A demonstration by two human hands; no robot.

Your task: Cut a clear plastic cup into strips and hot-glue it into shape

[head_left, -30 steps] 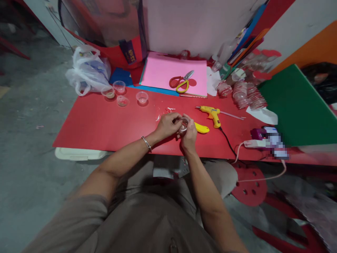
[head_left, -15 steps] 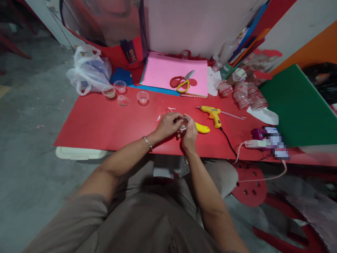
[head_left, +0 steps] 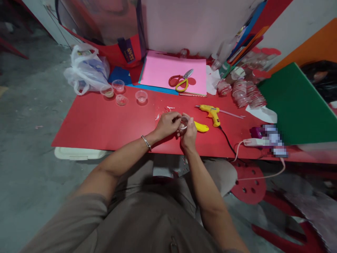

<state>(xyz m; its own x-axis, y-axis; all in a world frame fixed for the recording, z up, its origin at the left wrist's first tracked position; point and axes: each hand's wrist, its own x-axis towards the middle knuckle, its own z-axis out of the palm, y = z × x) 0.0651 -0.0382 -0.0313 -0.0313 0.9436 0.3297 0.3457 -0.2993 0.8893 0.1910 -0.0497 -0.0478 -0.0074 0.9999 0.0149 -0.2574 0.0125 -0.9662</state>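
Between my hands, above the near part of the red table [head_left: 110,123], is a small clear plastic cup [head_left: 184,121] with something reddish and white about it. My right hand [head_left: 189,135] wraps its fingers round the cup's right side. My left hand [head_left: 168,124] is closed at the cup's left side, thumb and forefinger pinched near the rim; whether a small piece is between them I cannot make out. A yellow-handled tool [head_left: 201,127], probably a cutter, lies partly hidden behind my right hand. White scraps [head_left: 170,108] lie just beyond my left hand.
A yellow glue gun [head_left: 210,113] with its cord lies to the right. Scissors [head_left: 181,80] rest on pink paper [head_left: 168,68] at the back. Several clear cups [head_left: 141,96] stand left, near a plastic bag [head_left: 86,70]. Stacked cups [head_left: 240,94] and a green board [head_left: 302,109] are at right.
The whole view has shifted slightly. My hands stay round the cup, which looks tilted a little differently; more of its inside shows.
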